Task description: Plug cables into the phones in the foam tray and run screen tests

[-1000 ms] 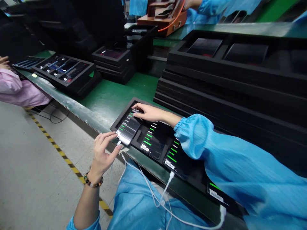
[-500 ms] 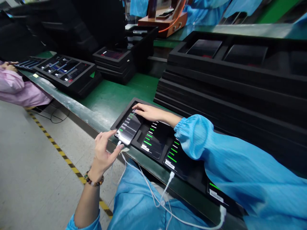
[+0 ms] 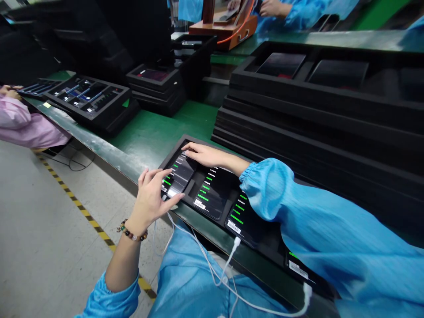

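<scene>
A lit smartphone (image 3: 181, 174) with white and green text lies in the leftmost slot of a black foam tray (image 3: 189, 198). My left hand (image 3: 151, 193) is over its lower end, fingers spread, the index fingertip at the screen and the thumb by the bottom corner. At the phone's top edge rests my right hand (image 3: 200, 154), fingers extended and gripping nothing. A second phone (image 3: 212, 194) and a third phone (image 3: 245, 218) show similar text; my right sleeve covers part of the tray. White cables lead to the phones, one ending in a white plug (image 3: 236, 242).
Behind the tray rises a tall stack of black foam trays (image 3: 298, 119) holding dark phones. Further left on the green bench (image 3: 149, 128) are another phone tray (image 3: 88, 99) and a smaller stack (image 3: 155, 84). A person in a pink sleeve (image 3: 29, 119) sits at far left; another works across the bench.
My left hand has moved up and right over the phone, its index finger now on the screen. More green text shows there. My right hand has stayed put.
</scene>
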A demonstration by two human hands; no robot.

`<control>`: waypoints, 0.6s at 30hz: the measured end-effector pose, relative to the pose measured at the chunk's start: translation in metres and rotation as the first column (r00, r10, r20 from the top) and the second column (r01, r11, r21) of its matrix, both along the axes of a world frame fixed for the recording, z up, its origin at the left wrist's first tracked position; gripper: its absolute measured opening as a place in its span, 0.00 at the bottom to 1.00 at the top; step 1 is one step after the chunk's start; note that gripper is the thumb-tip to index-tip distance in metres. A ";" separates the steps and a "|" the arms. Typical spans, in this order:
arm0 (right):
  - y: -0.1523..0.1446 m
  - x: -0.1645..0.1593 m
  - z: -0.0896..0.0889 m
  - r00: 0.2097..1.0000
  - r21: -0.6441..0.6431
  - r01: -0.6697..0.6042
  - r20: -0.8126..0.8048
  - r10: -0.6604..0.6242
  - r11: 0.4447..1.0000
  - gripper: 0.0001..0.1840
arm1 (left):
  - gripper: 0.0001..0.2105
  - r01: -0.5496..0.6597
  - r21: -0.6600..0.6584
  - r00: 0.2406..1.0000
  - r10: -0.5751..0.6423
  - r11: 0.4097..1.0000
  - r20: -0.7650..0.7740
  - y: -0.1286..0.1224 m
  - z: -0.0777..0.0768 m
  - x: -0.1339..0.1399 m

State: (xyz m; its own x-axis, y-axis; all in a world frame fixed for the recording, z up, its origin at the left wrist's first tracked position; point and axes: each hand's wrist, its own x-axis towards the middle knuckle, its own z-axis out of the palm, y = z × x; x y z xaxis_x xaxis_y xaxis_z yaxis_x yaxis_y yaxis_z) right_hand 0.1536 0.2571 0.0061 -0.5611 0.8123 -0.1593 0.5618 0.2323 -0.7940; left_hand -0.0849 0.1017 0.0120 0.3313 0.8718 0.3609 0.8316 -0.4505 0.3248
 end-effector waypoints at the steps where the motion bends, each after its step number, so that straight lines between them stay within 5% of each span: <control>1: 0.000 0.000 0.000 1.000 -0.002 0.000 -0.001 0.000 1.000 0.19 | 0.30 0.003 0.001 1.000 -0.003 1.000 -0.003 0.001 0.000 0.001; 18: -0.002 0.000 0.005 1.000 -0.001 -0.003 -0.005 0.003 1.000 0.19 | 0.29 -0.009 -0.018 1.000 0.010 1.000 0.018 -0.001 -0.003 0.000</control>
State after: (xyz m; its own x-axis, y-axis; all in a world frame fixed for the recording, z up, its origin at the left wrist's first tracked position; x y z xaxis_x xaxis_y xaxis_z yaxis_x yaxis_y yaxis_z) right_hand 0.1534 0.2555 0.0113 -0.5643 0.8105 -0.1572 0.5569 0.2331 -0.7972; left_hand -0.0847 0.1012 0.0092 0.3163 0.8811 0.3515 0.8297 -0.4366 0.3479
